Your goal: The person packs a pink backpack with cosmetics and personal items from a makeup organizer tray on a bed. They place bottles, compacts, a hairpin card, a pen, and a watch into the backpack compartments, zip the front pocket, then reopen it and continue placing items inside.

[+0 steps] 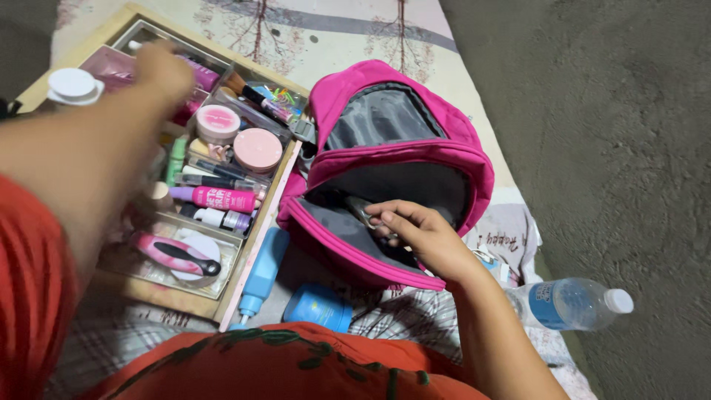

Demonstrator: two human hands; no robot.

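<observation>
- Right hand [418,241] fingers curl inside the pink backpack [392,170], seemingly pinching its zipper pull; grip it firmly.
- Left hand [163,70] fingers, blurred, grip unclear, hover above the cosmetics tray [196,304].

The bag [404,159] is bright pink cloth, matt, with a grey lining that has a faint sheen. The tray [255,244] has a pale wooden rim and clear, glossy plastic dividers. The jars [257,150] and tubes [222,198] in it look like smooth plastic, some glossy. The bottle [570,304] is clear, shiny plastic with a paper or film label. The spray bottle [261,278] is matt blue plastic. The floor [615,133] is rough and grey, probably concrete. The mat [311,33] is printed cloth.
</observation>
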